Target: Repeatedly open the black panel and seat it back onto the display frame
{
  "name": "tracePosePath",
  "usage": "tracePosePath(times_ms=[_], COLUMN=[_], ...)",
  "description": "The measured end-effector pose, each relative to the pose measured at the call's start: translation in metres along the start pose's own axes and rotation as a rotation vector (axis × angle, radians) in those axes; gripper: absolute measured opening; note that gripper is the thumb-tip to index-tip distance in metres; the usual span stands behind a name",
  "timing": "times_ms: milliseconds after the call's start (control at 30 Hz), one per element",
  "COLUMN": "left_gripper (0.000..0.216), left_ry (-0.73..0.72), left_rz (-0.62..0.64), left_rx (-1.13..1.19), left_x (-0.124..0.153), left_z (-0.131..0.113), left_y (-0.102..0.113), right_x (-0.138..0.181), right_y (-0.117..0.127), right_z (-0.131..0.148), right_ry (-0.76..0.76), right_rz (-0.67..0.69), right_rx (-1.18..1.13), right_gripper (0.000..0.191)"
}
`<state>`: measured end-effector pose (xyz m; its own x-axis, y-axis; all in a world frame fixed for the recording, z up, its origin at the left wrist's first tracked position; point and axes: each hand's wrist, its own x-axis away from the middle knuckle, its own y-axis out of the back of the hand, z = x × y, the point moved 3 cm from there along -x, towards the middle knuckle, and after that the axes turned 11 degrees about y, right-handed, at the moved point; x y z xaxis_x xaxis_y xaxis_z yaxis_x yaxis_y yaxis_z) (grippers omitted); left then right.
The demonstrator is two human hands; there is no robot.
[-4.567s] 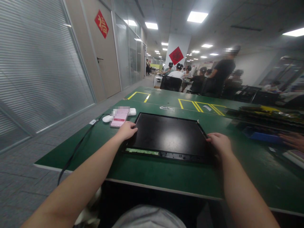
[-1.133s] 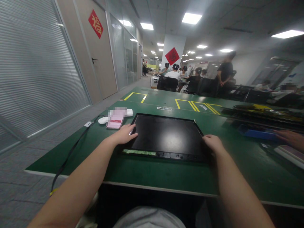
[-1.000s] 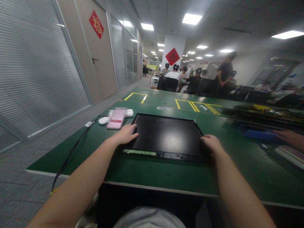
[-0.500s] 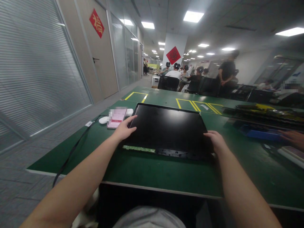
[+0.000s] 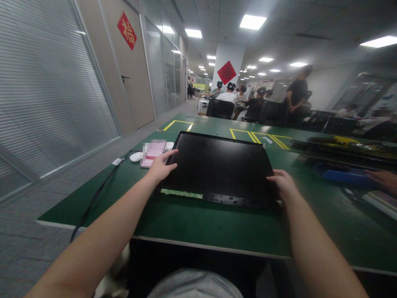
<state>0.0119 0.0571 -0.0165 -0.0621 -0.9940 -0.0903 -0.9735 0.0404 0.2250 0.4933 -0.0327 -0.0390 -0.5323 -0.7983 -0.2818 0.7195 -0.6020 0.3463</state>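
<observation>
A black flat screen panel [image 5: 217,165] stands tilted on the green table [image 5: 198,223], its far edge raised and its near edge, with a green circuit strip [image 5: 181,193], resting on the table. My left hand [image 5: 161,166] grips the panel's left edge, thumb on the front. My right hand [image 5: 283,185] grips its right edge near the lower corner.
A pink phone [image 5: 151,150] and a white mouse [image 5: 135,156] with a black cable [image 5: 96,194] lie left of the panel. Another person's hand [image 5: 383,180] and dark trays [image 5: 344,147] are at the right. Seated people and chairs fill the room behind.
The panel lay flat one second ago; both hands have lifted its far edge, so it now leans up toward me. The near edge stays on the table.
</observation>
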Motion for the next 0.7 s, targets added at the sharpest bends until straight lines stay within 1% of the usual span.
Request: tracePosePath(times_ms=[133,267,400,567,700], left_gripper=[0.059,0.057,0.055,0.056,0.055], left_ry=[-0.002,0.003,0.012,0.018,-0.001], left_rz=[-0.011,-0.02,-0.03,-0.021,-0.034], left_rx=[-0.012,-0.027,-0.044,0.009,-0.007], left_x=[0.0,0.001,0.002,0.001,0.001], left_z=[0.0,-0.001,-0.001,-0.001,0.0], left_y=[0.0,0.0,0.0,0.0,0.001], right_x=[0.001,0.002,0.005,0.009,0.012], right_y=[0.001,0.001,0.001,0.001,0.001], right_z=[0.0,0.001,0.003,0.01,0.013], right_ry=[-0.042,-0.066,-0.145,-0.199,-0.265], right_rz=[0.007,0.017,-0.039,-0.044,-0.056], right_rx=[-0.002,-0.012,-0.068,-0.117,-0.196], right_gripper=[0.033,0.033,0.035,0.039,0.044])
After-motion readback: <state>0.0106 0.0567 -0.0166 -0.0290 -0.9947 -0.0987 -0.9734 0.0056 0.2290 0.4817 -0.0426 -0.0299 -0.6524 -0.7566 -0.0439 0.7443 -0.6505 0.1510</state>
